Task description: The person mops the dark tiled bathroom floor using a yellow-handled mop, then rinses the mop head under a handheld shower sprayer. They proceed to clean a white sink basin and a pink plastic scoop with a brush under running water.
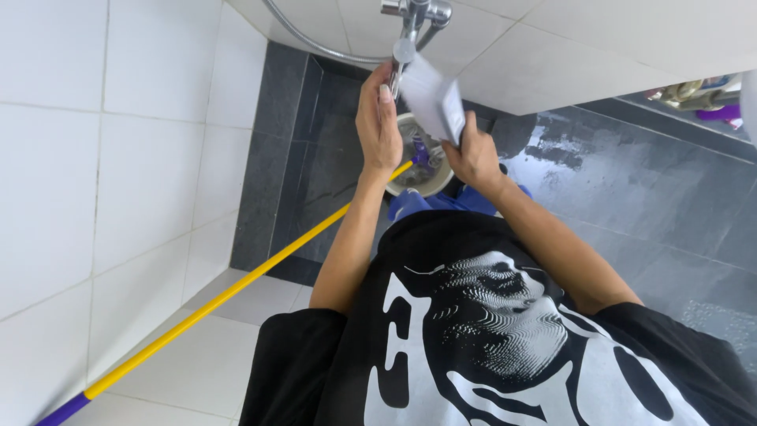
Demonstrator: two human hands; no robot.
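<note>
- I see a pale grey container (430, 99), boxy in shape, held up just under the metal tap (413, 14) on the white tiled wall (95, 158).
- The container is tilted, with its upper end close to the tap outlet and its lower end toward the right hand (473, 156).
- My right hand holds the lower end of the container; its fingers are closed around that end, and the thumb side faces the camera.
- My left hand (378, 122) is raised beside the container on its left side; the fingers are nearly straight and lie flat against the container and the tap outlet. I cannot tell if they really grip something.
- Directly below both hands stands a round pale bucket (410, 183) on the dark grey floor (631, 205), with a purple part (420, 151) inside it.
- A long yellow stick (236, 288) goes from the bucket area down to the left corner, where its end becomes purple.
- A metal hose (307, 39) curves from the tap toward the upper left.
- The floor on the right side is wet and shiny.
- Blue cloth (418, 203) shows just beneath the bucket, above the black shirt with a white print (489, 331).
- Far at the right edge are some brass-coloured fittings (694, 95), well apart from the hands.
</note>
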